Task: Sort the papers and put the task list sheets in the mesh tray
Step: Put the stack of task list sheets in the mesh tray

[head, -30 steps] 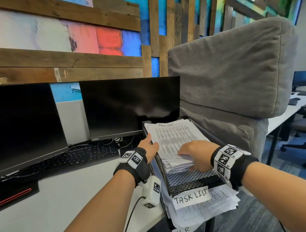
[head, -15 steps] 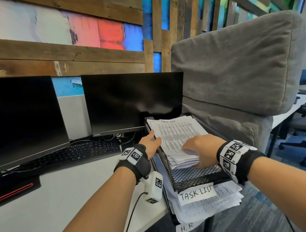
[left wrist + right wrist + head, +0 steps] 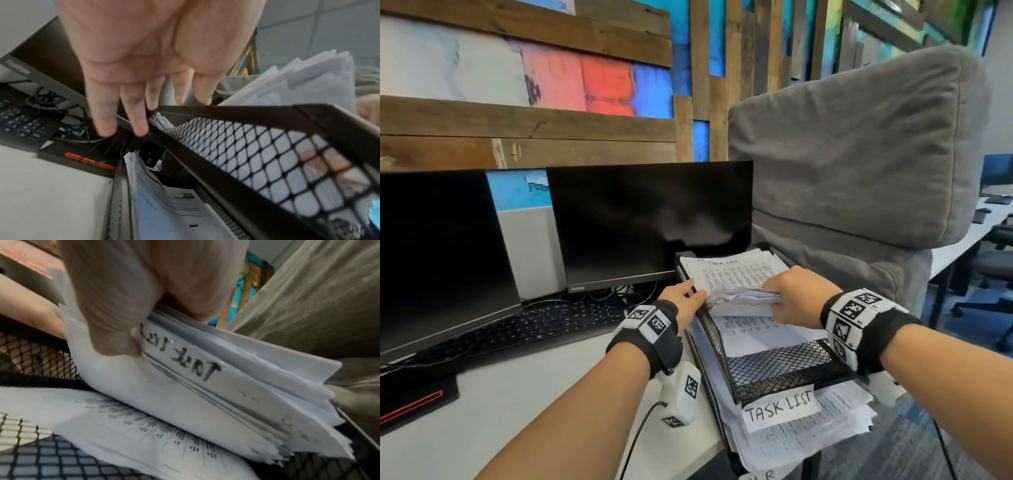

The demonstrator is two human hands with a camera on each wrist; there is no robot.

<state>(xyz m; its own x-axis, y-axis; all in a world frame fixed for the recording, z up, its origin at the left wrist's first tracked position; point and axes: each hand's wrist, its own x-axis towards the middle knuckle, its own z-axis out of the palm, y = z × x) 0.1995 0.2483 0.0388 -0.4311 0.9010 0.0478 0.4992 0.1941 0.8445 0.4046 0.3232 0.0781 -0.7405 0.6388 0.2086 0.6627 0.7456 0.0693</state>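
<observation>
The black mesh tray [image 3: 780, 370] carries a "TASK LIST" label [image 3: 780, 407] on its front. My right hand [image 3: 791, 298] grips the near edge of a thick stack of task list sheets [image 3: 739, 298] and holds it raised and bent back over the tray. One printed sheet [image 3: 756, 332] lies flat on the tray floor beneath. In the right wrist view my thumb and fingers [image 3: 123, 313] pinch the stack [image 3: 205, 386], with "Task list" handwritten on a sheet. My left hand [image 3: 681, 301] rests on the tray's left rim, its fingers [image 3: 133, 116] straight down the outside of the mesh wall [image 3: 257, 154].
Two dark monitors [image 3: 647, 219] and a keyboard [image 3: 534, 325] stand on the white desk [image 3: 482, 428] to the left. A big grey cushion [image 3: 859, 144] rises behind and to the right of the tray. A lower tray holds more papers [image 3: 808, 438].
My right hand has lifted the near edge of the stack and bent it back, uncovering a sheet on the tray floor. My left hand has stayed at the left rim.
</observation>
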